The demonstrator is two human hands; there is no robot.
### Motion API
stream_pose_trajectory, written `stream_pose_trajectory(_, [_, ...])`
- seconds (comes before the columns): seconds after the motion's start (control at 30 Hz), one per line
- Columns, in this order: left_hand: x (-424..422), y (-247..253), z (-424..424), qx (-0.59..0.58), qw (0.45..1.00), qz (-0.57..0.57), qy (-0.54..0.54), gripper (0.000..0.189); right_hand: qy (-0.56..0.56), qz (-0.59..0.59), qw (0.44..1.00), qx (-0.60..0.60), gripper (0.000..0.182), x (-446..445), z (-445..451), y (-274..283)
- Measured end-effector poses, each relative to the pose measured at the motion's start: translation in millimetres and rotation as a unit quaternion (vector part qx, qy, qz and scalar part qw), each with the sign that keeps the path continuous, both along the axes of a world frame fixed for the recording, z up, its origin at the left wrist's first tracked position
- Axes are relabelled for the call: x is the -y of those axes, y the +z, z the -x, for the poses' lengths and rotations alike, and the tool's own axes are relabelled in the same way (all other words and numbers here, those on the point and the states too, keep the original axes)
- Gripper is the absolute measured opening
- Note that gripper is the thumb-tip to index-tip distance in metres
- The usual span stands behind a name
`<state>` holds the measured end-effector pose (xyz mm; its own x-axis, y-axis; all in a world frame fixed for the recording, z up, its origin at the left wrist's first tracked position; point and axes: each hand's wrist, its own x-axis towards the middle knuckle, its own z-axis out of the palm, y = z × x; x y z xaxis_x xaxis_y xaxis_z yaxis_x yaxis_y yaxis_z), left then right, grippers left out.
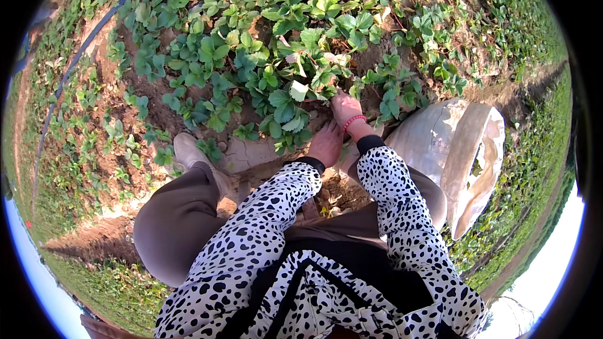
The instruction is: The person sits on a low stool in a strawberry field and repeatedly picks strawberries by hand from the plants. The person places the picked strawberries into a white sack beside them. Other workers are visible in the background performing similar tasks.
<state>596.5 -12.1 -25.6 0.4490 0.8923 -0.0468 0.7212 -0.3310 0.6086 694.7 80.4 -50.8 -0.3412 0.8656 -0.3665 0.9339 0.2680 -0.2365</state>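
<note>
Leafy green strawberry plants [282,56] cover the soil bed before me. My right hand [346,109], with a red bead bracelet [354,123] at the wrist, reaches in at the lower edge of the leaves; its fingertips are hidden among stems. Just below and to its left is my left hand [327,143], back upward, fingers pointing up toward the plant base near the soil. Whether either hand grips a stem cannot be told. A pale folded leaf [298,91] stands just above and left of my right hand.
A whitish woven sack [424,136] with a rolled rim lies open beside my right knee. A dark hose [70,68] curves across the plants at left. My shoe [188,148] rests at the bed's edge, by cracked dry soil [247,153]. More plant rows stretch away on both sides.
</note>
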Motion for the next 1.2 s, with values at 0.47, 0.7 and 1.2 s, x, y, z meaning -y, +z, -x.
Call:
stream_pose_trajectory(0.47, [-19.9, 12.1, 9.9, 0.119, 0.984, 0.131, 0.018, 0.058, -0.357, -0.013, 0.904, -0.233, 0.021, 4.7, -52.8, -42.9])
stream_pose_trajectory(0.7, [-16.1, 10.5, 4.1, 0.144, 0.973, 0.169, 0.067, 0.070, -0.316, 0.001, 0.942, -0.118, 0.024, -5.4, -19.9, 3.0])
stream_pose_trajectory(1.2, [15.0, 14.7, 31.3, 0.096, 0.967, 0.236, 0.005, 0.040, -0.176, -0.065, 0.978, -0.091, 0.009, 61.5, 30.4, 35.5])
